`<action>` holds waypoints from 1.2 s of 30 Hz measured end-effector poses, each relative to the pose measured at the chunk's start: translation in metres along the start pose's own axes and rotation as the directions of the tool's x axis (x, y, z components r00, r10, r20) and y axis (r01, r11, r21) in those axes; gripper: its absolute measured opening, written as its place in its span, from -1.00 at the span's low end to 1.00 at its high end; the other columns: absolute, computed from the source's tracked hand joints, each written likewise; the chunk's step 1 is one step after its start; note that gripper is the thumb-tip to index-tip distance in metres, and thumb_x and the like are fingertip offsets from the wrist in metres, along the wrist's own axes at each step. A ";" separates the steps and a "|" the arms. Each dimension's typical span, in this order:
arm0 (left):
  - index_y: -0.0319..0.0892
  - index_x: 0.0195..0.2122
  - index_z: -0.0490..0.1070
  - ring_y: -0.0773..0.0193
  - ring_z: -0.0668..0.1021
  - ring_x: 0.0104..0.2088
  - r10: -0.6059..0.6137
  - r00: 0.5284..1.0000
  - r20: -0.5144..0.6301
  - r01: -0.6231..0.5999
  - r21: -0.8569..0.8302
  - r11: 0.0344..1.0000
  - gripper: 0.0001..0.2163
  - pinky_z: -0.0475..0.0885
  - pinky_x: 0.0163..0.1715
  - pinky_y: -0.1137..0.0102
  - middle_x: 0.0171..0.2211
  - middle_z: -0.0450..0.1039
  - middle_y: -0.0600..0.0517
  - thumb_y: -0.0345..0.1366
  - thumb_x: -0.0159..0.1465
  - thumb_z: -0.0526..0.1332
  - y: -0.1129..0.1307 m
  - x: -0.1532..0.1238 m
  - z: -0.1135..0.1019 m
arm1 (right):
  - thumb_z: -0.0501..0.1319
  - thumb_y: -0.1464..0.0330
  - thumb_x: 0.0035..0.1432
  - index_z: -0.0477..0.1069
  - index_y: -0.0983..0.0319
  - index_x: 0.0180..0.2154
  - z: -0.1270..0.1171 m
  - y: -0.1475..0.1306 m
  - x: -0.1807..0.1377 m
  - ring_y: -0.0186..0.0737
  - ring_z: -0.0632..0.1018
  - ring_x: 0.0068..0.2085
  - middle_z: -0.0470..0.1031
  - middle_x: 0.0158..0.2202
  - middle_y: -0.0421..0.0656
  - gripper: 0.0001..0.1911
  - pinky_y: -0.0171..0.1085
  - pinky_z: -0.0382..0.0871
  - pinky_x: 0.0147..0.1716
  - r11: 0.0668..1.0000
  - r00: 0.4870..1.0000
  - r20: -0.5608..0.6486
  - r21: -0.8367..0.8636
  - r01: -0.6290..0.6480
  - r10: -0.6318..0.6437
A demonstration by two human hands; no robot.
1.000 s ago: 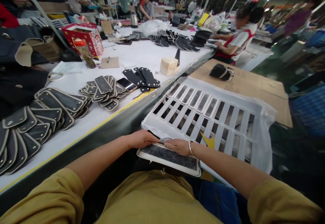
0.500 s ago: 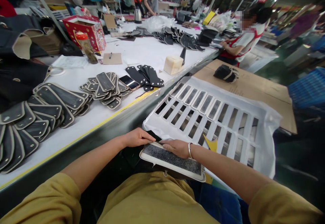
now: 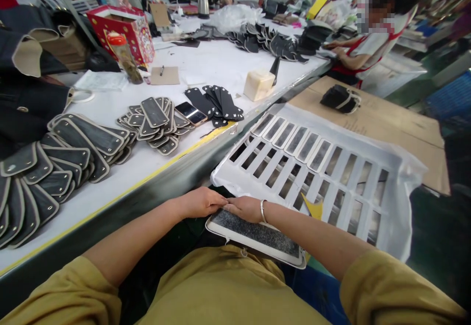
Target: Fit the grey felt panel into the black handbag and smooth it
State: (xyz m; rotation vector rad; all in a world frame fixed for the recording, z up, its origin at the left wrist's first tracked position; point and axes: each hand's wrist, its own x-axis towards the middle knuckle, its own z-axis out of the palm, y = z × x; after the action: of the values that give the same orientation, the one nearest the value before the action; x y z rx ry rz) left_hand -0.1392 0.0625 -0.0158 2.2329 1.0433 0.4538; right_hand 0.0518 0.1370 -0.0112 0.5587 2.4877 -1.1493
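Note:
In the head view a dark grey speckled panel with a white border (image 3: pixel 257 234) lies in front of my body, slanting down to the right. My left hand (image 3: pixel 202 202) is closed at the panel's far left corner, its fingers pinched together. From the right, my right hand (image 3: pixel 247 209) lies over the far edge, its fingertips meeting those of the left. What exactly the fingertips pinch is hidden. Just beyond my hands is a white slotted sheet (image 3: pixel 333 182); several pale-bordered grey strips (image 3: pixel 296 141) sit in its back row.
Left, the white table (image 3: pixel 206 160) bears stacks of grey trimmed pieces (image 3: pixel 88 136), a phone (image 3: pixel 191 113), black strips (image 3: pixel 224 103) and a pale block (image 3: pixel 257 85). A yellow scrap (image 3: pixel 313 208) rests on the slotted sheet. Cardboard (image 3: pixel 390 114) lies behind it; a co-worker (image 3: pixel 362 52) sits beyond.
My right hand has slid left along the panel's edge, so its fingertips now touch my left hand. The camera view has tilted slightly down; the panel stays in front of me.

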 end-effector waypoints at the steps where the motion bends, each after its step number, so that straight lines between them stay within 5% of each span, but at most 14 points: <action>1: -0.19 -0.04 0.44 0.28 0.52 -0.06 -0.004 1.000 -0.005 0.004 0.013 1.000 -0.73 0.37 -0.02 0.45 -0.06 0.49 -0.04 -0.36 0.31 0.03 0.001 0.000 0.001 | -0.11 0.14 0.30 0.25 0.25 0.14 0.000 0.000 -0.001 -0.05 0.47 0.00 0.42 0.03 0.02 -0.49 -0.12 0.30 0.02 1.000 1.000 0.003 0.014 0.007 -0.007; 13: -0.19 0.00 0.41 0.28 0.51 -0.06 0.025 1.000 0.010 -0.027 0.213 0.977 -0.72 0.40 -0.02 0.40 -0.04 0.48 -0.03 -0.30 0.33 0.04 0.015 0.000 0.000 | -0.12 0.07 0.28 -0.13 0.25 0.29 0.000 0.051 -0.103 -0.11 0.13 0.26 0.01 0.29 -0.06 -0.34 -0.12 -0.06 0.24 0.961 0.984 0.131 0.234 -0.148 0.120; 17: -0.23 -0.06 0.45 0.15 0.43 0.03 0.119 0.993 -0.006 -0.103 0.457 0.884 -0.74 0.32 0.06 0.22 -0.02 0.46 -0.08 -0.34 0.33 0.03 0.027 0.000 0.002 | -0.11 0.01 0.25 -0.12 0.22 0.29 -0.002 0.058 -0.106 -0.11 0.12 0.26 -0.01 0.30 -0.10 -0.30 -0.12 -0.06 0.24 0.947 0.982 0.142 0.278 -0.159 0.123; 22: -0.21 -0.06 0.44 0.08 0.35 0.10 0.076 0.997 -0.002 -0.060 0.596 0.801 -0.76 0.26 0.07 0.15 0.00 0.44 -0.05 -0.35 0.32 0.06 0.040 0.007 0.010 | -0.05 -0.05 0.19 0.05 0.18 0.25 -0.003 0.051 -0.083 -0.09 0.13 0.26 0.08 0.27 -0.12 -0.29 -0.12 -0.06 0.25 0.967 0.989 0.115 0.229 -0.115 0.090; 26: -0.17 -0.14 0.47 0.08 0.37 0.08 0.032 0.999 -0.031 -0.009 0.569 0.822 -0.79 0.23 0.09 0.10 -0.01 0.45 -0.01 -0.33 0.31 0.07 0.051 0.011 0.014 | 0.05 0.04 0.18 0.27 0.20 0.14 -0.005 0.044 -0.097 -0.05 0.30 0.17 0.30 0.15 -0.06 -0.42 -0.12 0.12 0.18 0.975 0.978 -0.136 0.176 -0.133 0.158; 30: -0.19 -0.03 0.41 0.12 0.40 0.04 0.067 0.993 -0.095 -0.023 0.404 0.915 -0.74 0.28 0.07 0.15 0.01 0.42 -0.07 -0.26 0.32 0.07 0.080 0.019 0.028 | -0.03 0.19 0.27 0.29 0.25 0.10 0.008 0.036 -0.160 -0.11 0.38 0.08 0.36 0.07 0.00 -0.54 -0.11 0.21 0.10 0.976 0.820 -0.532 0.144 -0.162 0.214; 33: -0.22 0.01 0.37 0.13 0.43 -0.02 0.105 0.990 -0.099 -0.075 0.264 0.962 -0.68 0.36 0.00 0.21 -0.02 0.43 -0.11 -0.20 0.27 0.14 0.109 0.035 0.053 | 0.09 0.20 0.21 0.45 0.23 -0.10 0.038 0.025 -0.204 -0.21 0.49 -0.23 0.47 -0.24 -0.07 -0.67 -0.22 0.38 -0.16 0.987 0.675 -0.721 0.092 -0.129 0.156; 36: -0.18 -0.09 0.43 0.13 0.46 -0.09 0.105 0.989 -0.101 -0.084 0.195 0.977 -0.76 0.39 -0.09 0.22 -0.09 0.47 -0.06 -0.25 0.25 0.18 0.128 0.051 0.079 | 0.15 0.23 0.18 0.49 0.21 -0.18 0.074 0.016 -0.219 -0.26 0.46 -0.31 0.43 -0.32 -0.11 -0.75 -0.28 0.38 -0.28 0.993 0.665 -0.739 0.049 -0.110 0.110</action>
State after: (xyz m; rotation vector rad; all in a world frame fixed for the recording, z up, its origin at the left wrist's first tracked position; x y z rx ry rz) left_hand 0.0077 0.0080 0.0125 2.4593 1.0791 0.5449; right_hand 0.2597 0.0438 0.0339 1.4053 3.0389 -0.9909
